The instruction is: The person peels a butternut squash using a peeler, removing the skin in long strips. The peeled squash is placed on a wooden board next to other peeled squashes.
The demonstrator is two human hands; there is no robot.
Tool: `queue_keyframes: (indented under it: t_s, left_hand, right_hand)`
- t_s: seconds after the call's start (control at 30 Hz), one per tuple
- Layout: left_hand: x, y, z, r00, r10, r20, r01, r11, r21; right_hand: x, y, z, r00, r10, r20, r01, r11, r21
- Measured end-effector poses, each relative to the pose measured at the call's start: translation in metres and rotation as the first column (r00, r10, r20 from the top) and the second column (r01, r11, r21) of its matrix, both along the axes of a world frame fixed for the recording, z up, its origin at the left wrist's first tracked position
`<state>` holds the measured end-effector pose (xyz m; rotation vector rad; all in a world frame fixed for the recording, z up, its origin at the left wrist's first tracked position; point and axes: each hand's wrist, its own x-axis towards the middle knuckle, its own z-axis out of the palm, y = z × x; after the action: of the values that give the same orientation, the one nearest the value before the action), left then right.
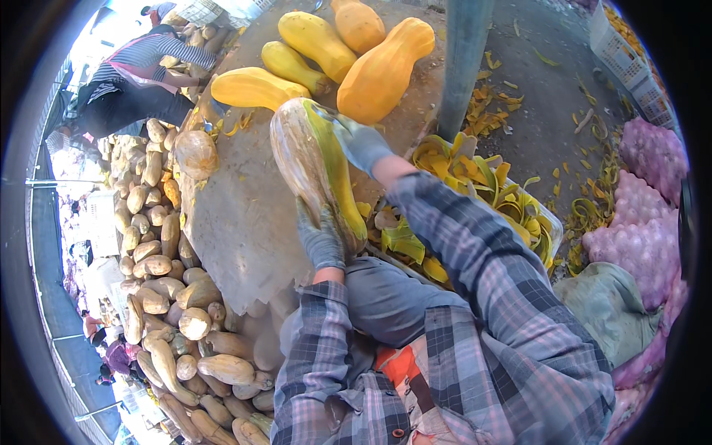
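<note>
A large, partly peeled squash (303, 150) lies before me, its rind tan on the left with a yellow-green peeled strip along the right. My gloved left hand (321, 236) grips its lower end. At its upper right is my gloved right hand (359, 142), blurred, fingers curled around something dark that looks like a peeler; the tool is mostly hidden. Beyond the squash lie several peeled ones, among them a big orange squash (384, 72), a yellow squash (258, 89) and a yellow-green squash (317, 44).
A crate of peelings (548, 222) stands to the right, beside a metal post (464, 67). Unpeeled squashes (194, 322) are heaped on the left, where a co-worker (139, 72) bends over. Net sacks (639, 245) and white plastic crates (623, 61) line the far right.
</note>
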<state>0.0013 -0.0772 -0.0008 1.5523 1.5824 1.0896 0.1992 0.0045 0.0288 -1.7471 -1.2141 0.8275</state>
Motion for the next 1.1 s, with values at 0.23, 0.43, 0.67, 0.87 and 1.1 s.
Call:
queue_keyframes:
  t_s: [0.23, 0.43, 0.67, 0.87, 1.1]
  left_hand:
    - [0.009, -0.005, 0.000, 0.987, 0.053, 0.150, -0.047, 0.998, -0.048]
    - [0.011, -0.004, 0.005, 0.997, 0.041, -0.062, -0.041, 0.999, 0.014]
    - [0.009, -0.002, 0.005, 0.998, -0.025, 0.064, 0.027, 0.999, -0.023]
    - [-0.036, 0.003, 0.005, 0.931, 0.022, 0.365, 0.056, 0.977, -0.203]
    - [-0.058, 0.004, -0.025, 0.983, 0.059, 0.171, -0.053, 0.998, -0.044]
  right_hand:
    - [-0.028, -0.071, 0.000, 0.987, 0.143, 0.068, -0.129, 0.976, -0.177]
    - [-0.017, -0.208, -0.066, 0.870, 0.397, 0.292, -0.437, 0.896, 0.083]
    - [0.005, -0.215, -0.088, 0.974, 0.126, -0.187, -0.137, 0.990, -0.043]
    - [0.000, -0.175, -0.070, 0.980, 0.090, -0.177, -0.114, 0.985, -0.130]
    - [-0.014, -0.070, -0.012, 0.987, 0.158, 0.013, -0.155, 0.981, -0.118]
